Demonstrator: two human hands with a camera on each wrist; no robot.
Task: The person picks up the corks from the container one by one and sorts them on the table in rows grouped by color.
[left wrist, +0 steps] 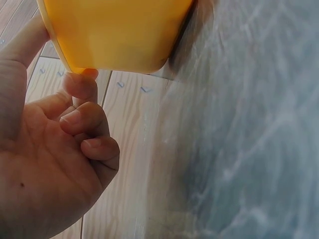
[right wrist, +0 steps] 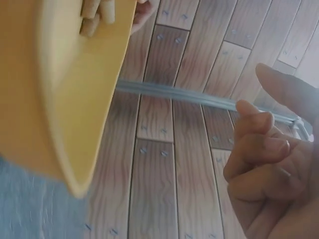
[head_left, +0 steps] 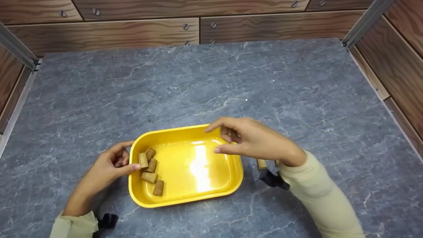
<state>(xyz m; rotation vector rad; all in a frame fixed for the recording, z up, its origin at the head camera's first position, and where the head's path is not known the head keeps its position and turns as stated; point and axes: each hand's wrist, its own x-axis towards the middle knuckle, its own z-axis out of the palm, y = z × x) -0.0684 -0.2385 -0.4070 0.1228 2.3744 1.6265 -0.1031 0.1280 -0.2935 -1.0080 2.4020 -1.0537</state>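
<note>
A yellow plastic tray (head_left: 185,201) with raised walls sits on the grey marbled table. Several corks (head_left: 149,178) lie bunched inside its left end. My left hand (head_left: 107,168) pinches the tray's left rim, the thumb reaching over the edge; the left wrist view shows the other fingers curled beside the tray wall (left wrist: 114,35). Over the tray's right end hovers my right hand (head_left: 252,138), forefinger and thumb apart, other fingers loosely bent. Nothing shows between its fingers in the right wrist view, where it stands apart from the tray (right wrist: 84,114).
Right of the tray, a cork (head_left: 261,164) lies on the table (head_left: 198,89), with what looks like another mostly hidden by the right wrist. Wood-patterned panels (head_left: 132,33) border the back and sides, with metal posts (head_left: 363,24) at the far corners.
</note>
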